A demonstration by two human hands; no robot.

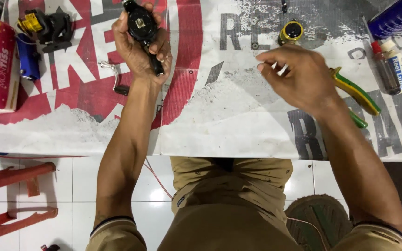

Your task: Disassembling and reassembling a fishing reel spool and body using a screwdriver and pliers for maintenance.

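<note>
1. The left hand [141,46] wraps around a black reel body [140,25], raised over the printed table cover [219,125].
2. The right hand [298,76] pinches a small white part [282,69], just beside green-handled pliers [357,95].

Bright even light, soft shadows, floor glare

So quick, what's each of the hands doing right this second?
Left hand: closed around a black, rounded fishing-reel body.
Right hand: fingers curled, pinching something small and white; what it is cannot be told.
</note>
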